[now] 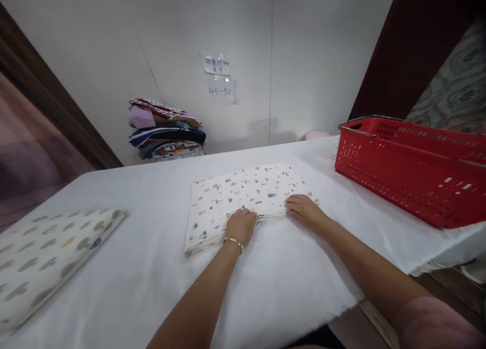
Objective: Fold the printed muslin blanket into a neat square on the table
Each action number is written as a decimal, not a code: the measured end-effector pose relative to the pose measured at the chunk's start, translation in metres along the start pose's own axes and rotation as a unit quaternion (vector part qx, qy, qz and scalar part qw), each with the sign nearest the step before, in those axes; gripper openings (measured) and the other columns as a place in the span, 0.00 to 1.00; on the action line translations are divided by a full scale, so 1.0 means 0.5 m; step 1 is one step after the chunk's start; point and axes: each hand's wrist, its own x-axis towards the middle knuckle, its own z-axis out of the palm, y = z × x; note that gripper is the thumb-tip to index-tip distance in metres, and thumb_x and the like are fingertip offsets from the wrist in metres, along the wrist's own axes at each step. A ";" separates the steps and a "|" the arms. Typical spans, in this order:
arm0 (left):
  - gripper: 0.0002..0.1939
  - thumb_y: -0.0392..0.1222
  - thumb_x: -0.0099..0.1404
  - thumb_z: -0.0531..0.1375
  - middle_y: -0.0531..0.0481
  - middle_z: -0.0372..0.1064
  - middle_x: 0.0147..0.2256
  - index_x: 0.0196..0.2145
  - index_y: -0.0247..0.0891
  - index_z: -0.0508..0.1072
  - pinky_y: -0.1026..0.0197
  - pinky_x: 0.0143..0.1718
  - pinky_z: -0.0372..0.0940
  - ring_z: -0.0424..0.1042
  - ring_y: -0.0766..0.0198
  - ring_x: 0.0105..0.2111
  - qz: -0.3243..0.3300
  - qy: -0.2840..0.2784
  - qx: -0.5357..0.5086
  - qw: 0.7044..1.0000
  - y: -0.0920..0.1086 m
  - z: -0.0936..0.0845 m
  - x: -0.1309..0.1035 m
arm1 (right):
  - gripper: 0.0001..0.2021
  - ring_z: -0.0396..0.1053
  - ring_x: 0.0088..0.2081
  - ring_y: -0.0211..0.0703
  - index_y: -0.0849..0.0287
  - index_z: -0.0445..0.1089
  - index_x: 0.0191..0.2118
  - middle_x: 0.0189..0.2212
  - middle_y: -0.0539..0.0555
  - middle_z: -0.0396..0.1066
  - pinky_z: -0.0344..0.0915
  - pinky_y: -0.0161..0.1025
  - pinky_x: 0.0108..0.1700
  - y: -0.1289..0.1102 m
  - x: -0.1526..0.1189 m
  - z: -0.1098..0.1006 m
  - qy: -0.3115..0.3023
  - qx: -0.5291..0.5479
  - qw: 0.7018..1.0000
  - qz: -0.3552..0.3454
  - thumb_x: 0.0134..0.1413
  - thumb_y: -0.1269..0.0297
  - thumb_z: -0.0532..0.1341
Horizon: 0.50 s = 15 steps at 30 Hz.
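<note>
A white cloth with a small scattered print lies folded in several layers on the table in front of me. My left hand, with a silver bracelet at the wrist, is closed on the cloth's near edge, left of the middle. Farther right along that edge, my right hand grips the layers with its fingers on top; its thumb is mostly hidden. Between the hands, the stacked layers show at the edge.
Another folded cloth with grey shapes lies at the left. A red perforated basket with metal handles stands at the right on the white-covered table. A pile of folded fabrics is against the back wall, near paper signs.
</note>
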 end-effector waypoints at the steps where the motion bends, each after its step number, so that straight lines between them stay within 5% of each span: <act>1: 0.15 0.44 0.67 0.44 0.50 0.66 0.34 0.36 0.41 0.70 0.60 0.37 0.57 0.62 0.63 0.36 -0.001 0.000 -0.001 1.000 0.000 0.001 0.000 | 0.11 0.63 0.47 0.46 0.55 0.71 0.40 0.42 0.55 0.70 0.59 0.47 0.48 -0.001 0.000 0.001 0.008 -0.002 1.000 -0.001 0.58 0.64 0.53; 6: 0.15 0.44 0.67 0.45 0.50 0.67 0.35 0.37 0.41 0.70 0.59 0.37 0.57 0.62 0.62 0.36 0.001 -0.013 0.020 1.000 0.003 0.002 0.000 | 0.12 0.65 0.45 0.45 0.56 0.71 0.40 0.39 0.55 0.71 0.60 0.46 0.47 0.001 -0.003 0.009 0.069 -0.003 0.997 0.018 0.59 0.67 0.50; 15: 0.12 0.41 0.66 0.48 0.49 0.66 0.37 0.35 0.41 0.71 0.59 0.36 0.56 0.62 0.61 0.37 0.016 -0.015 0.062 0.998 0.012 -0.002 -0.004 | 0.11 0.64 0.45 0.44 0.55 0.71 0.39 0.40 0.55 0.71 0.61 0.45 0.46 -0.005 -0.019 0.002 0.037 0.008 0.999 0.003 0.59 0.66 0.51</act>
